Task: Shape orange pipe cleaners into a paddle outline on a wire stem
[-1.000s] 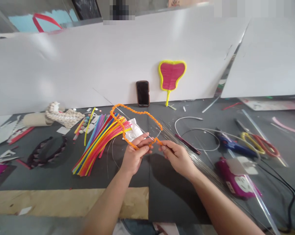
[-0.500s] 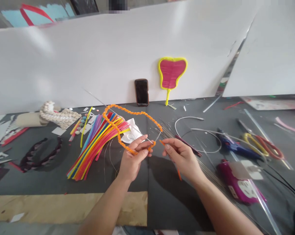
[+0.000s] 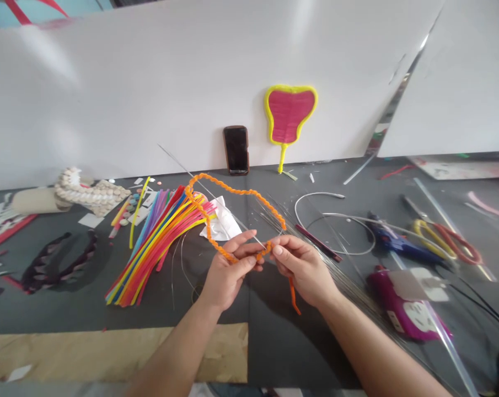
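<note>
Near the left edge of the counter lies a dark headband, then a fan of pipe cleaners. Above the counter's middle, your left hand pinches an orange twisted loop; your right hand, fingertips together, pinches orange strand, its tail dangling. Rightward lies a glue gun.

A glossy white panel stood behind the dark grey worktop, catching soft pale glare. A slanting gap parted it from a second white panel at right. Light blue surface showed beyond, top left.
</note>
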Available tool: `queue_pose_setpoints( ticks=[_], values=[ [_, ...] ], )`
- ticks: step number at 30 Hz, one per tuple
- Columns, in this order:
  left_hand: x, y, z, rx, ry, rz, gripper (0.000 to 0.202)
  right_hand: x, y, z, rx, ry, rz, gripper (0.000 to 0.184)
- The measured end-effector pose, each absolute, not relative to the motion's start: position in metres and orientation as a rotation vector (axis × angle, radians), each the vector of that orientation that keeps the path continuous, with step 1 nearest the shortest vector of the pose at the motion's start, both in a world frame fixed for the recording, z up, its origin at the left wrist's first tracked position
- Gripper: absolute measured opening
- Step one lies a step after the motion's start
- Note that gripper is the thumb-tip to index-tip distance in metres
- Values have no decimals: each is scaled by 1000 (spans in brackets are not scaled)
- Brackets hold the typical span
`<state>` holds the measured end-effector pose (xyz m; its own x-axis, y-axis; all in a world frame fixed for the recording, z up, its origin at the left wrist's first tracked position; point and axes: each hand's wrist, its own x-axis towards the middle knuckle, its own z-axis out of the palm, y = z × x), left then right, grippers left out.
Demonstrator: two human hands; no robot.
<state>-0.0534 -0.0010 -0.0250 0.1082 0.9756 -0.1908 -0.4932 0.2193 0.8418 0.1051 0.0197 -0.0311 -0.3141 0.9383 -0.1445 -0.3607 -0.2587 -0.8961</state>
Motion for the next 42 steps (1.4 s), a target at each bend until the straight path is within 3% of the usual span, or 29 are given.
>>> queue_pose_setpoints(
  ticks=[8, 15, 21, 24, 42],
  values=[
    [-56, -2, -27, 810, 801, 1159, 43, 101, 19, -33, -769, -855, 1787, 17],
    [-57, -8, -26, 1283, 866, 1027, 84, 101, 18, -33, -645, -767, 1855, 16],
    [-51, -8, -30, 1340, 925, 1183, 36, 96, 16, -41, -654, -831, 1860, 14],
    [-49, -7, -31, 1281, 998, 1268, 23, 93, 15, -43, -681, -849, 1837, 15],
    [-50, -4, -29, 1081, 1060, 1254, 14, 93, 13, -39, -788, -889, 1831, 18]
  ],
)
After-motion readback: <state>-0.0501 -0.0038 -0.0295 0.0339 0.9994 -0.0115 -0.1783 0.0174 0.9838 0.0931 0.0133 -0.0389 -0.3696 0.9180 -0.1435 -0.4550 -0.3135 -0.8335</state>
